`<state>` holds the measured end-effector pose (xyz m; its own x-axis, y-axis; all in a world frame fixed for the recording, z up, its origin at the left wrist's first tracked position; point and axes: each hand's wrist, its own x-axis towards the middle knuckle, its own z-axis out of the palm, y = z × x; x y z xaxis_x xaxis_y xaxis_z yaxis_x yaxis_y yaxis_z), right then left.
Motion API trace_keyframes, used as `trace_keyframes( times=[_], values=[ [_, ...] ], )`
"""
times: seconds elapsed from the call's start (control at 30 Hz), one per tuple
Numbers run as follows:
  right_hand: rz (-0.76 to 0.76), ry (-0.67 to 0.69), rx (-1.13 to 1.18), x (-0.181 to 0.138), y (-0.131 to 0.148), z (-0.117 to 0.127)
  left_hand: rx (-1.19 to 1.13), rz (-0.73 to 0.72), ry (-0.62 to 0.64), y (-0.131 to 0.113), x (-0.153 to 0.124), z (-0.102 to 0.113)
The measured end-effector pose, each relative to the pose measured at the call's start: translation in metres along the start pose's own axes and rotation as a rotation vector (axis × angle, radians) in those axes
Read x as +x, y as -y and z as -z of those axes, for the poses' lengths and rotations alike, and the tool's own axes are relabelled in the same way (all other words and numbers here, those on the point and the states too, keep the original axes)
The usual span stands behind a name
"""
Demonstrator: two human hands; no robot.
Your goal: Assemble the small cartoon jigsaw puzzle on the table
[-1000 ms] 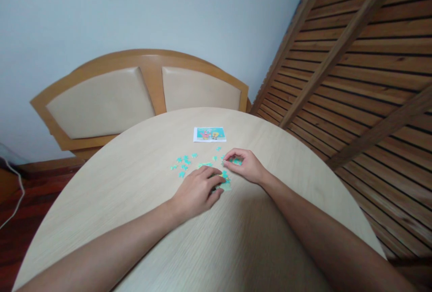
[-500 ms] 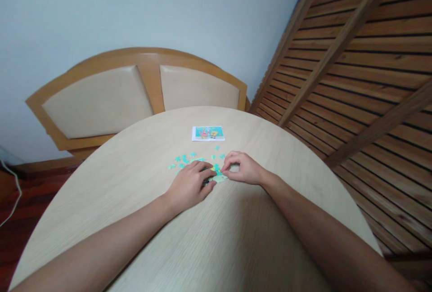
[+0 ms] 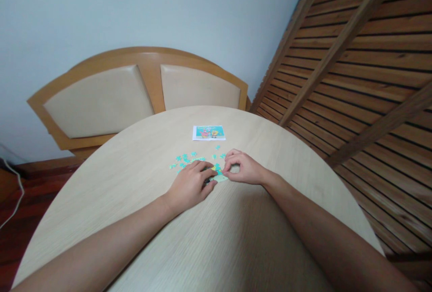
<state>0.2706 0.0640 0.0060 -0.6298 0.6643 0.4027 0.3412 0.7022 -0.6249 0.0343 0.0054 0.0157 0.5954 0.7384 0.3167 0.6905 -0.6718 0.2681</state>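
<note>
A partly joined jigsaw puzzle [image 3: 221, 178] in green, teal and yellow lies flat on the table. My left hand [image 3: 192, 180] rests over its left part, fingers a little apart and bent, and hides much of it. At the puzzle's right edge my right hand [image 3: 245, 168] pinches with thumb and forefinger on a small puzzle piece, mostly hidden by the fingertips. Loose teal puzzle pieces [image 3: 185, 157] are scattered beyond my left hand. A few more loose pieces [image 3: 222, 155] lie just beyond my right fingers.
A picture card [image 3: 209, 133] with cartoon figures on teal lies farther back on the round wooden table [image 3: 141, 220]. Behind the table stands a padded bench back [image 3: 101, 103] against the wall. Wooden slats [image 3: 357, 67] rise on the right; a white cable [image 3: 18, 193] hangs at left.
Almost nothing differs. The view has shifted very slightly, and both hands keep their places at the puzzle.
</note>
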Motion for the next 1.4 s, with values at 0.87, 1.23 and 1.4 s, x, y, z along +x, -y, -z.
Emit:
trace_keyframes(
  times=[0.87,1.23,1.4],
  values=[
    [-0.263,-0.413,-0.174,0.001,-0.023,0.018,0.004,-0.034,0.019,-0.001,-0.001,0.002],
    [-0.482,-0.351,-0.141,-0.012,-0.062,0.039,-0.111,-0.227,0.079,-0.01,-0.004,0.009],
    [-0.42,-0.153,-0.064,-0.017,-0.057,0.054,-0.15,-0.266,0.102,-0.009,-0.004,0.009]
  ],
)
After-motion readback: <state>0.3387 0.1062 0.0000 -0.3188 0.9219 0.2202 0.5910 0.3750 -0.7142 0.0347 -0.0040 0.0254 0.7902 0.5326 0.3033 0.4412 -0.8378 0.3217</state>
